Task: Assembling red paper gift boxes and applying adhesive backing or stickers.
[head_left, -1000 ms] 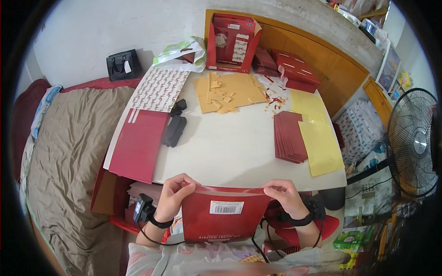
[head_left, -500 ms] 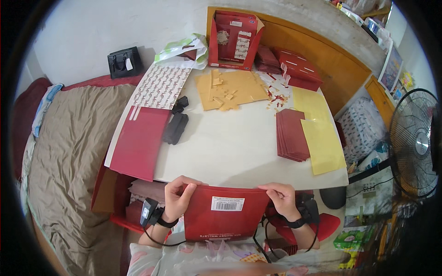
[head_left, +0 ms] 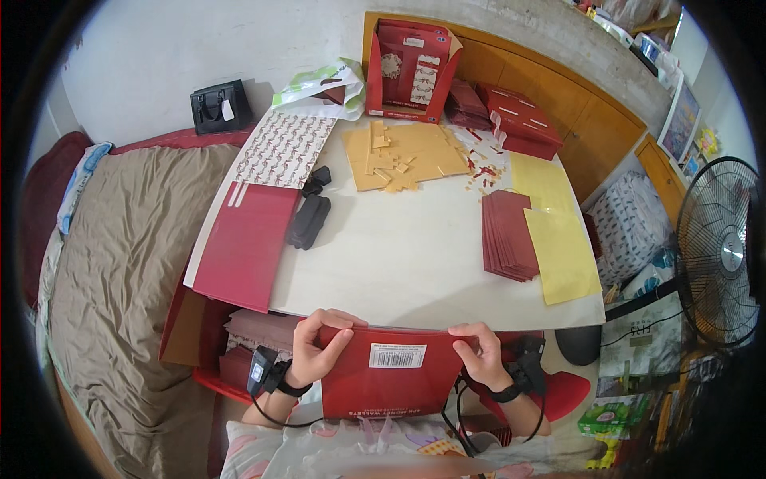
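Observation:
A red printed cardboard package (head_left: pixel 359 383) with a white barcode label (head_left: pixel 397 356) leans between my lap and the front edge of the white table (head_left: pixel 375 263). My left hand (head_left: pixel 319 349) grips its far left corner, thumb on the near face and fingers over the top edge. At the far right corner my right hand (head_left: pixel 482 359) pinches the same edge between thumb and fingers. Whether the package is a closed box or a folded sheet, I cannot tell. Each wrist wears a black strap with a small device and a cable.
Dark red envelopes (head_left: pixel 507 235) lie in a stack beside yellow sheets (head_left: pixel 562 255) on the right. Left are a red sheet (head_left: pixel 243 247), a patterned sheet (head_left: pixel 286 152) and black cases (head_left: pixel 308 222). Behind stand a tan board (head_left: pixel 407 152) with scraps and a red display box (head_left: pixel 411 72).
Both hands keep their hold on the package's far corners. My right thumb has shifted slightly, and the view has moved a little.

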A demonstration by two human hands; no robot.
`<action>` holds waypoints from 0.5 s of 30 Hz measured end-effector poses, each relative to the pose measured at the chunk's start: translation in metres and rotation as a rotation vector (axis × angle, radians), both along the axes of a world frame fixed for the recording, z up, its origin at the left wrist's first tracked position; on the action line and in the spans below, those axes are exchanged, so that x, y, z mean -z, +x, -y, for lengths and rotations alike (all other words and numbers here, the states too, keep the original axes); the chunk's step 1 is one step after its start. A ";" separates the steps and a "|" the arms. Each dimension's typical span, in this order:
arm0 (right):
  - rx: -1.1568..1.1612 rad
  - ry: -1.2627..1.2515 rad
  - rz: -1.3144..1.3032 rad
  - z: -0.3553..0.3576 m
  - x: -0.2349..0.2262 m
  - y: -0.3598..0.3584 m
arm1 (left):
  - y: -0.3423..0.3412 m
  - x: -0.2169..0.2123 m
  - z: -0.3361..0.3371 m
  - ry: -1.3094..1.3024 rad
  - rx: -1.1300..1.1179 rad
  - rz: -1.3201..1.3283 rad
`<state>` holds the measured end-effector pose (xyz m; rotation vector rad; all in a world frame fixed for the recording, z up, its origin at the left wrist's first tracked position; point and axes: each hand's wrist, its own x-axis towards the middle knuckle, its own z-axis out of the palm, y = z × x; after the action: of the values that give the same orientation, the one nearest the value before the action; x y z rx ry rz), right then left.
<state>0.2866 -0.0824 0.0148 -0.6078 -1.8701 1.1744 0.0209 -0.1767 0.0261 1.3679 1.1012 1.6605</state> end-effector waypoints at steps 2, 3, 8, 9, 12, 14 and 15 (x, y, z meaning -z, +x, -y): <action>0.012 0.029 0.005 0.001 0.002 -0.002 | 0.000 -0.001 0.000 0.004 -0.010 -0.018; 0.012 0.046 -0.035 0.001 0.005 -0.004 | 0.000 -0.003 0.000 0.013 -0.009 -0.049; -0.001 0.026 -0.073 0.005 -0.001 -0.006 | 0.002 -0.016 -0.001 0.053 -0.031 -0.127; 0.004 0.069 -0.091 0.006 -0.004 -0.007 | 0.001 -0.017 -0.001 0.070 -0.039 -0.153; -0.016 0.124 -0.122 0.005 -0.015 -0.010 | -0.001 -0.024 0.001 0.120 -0.049 -0.205; -0.040 0.137 -0.135 0.005 -0.030 -0.010 | -0.003 -0.032 0.001 0.156 -0.050 -0.231; -0.053 0.151 -0.090 0.005 -0.042 -0.011 | -0.004 -0.036 0.002 0.207 -0.049 -0.247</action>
<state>0.2757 -0.0875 0.0569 -0.4178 -1.8871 1.0650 0.0167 -0.1785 0.0622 1.7282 1.1313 1.7126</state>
